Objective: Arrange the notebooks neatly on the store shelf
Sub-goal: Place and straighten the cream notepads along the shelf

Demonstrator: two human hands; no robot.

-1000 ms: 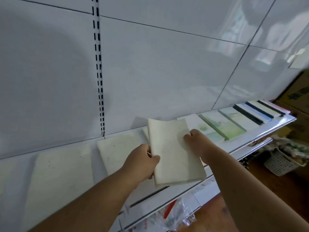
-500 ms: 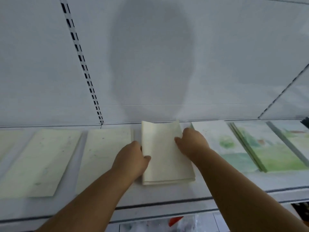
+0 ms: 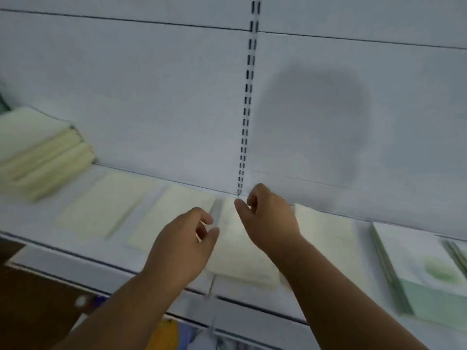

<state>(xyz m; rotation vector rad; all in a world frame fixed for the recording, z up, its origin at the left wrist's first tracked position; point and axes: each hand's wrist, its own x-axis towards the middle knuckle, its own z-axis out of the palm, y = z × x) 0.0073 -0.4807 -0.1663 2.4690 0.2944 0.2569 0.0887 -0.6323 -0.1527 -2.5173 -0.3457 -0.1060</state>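
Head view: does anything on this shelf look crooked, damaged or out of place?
Nothing clearly stands out. The cream notebooks lie flat in a row along the shelf, with a taller stack at far left. Both hands, left and right, hover empty. Motion blur hides fine misalignment.

Whole frame motion-blurred. Right forearm [image 3: 336, 286] hides part of cream notebook [image 3: 242, 251]. Right of it, green-cover notebooks [image 3: 429, 274] cut by frame edge.
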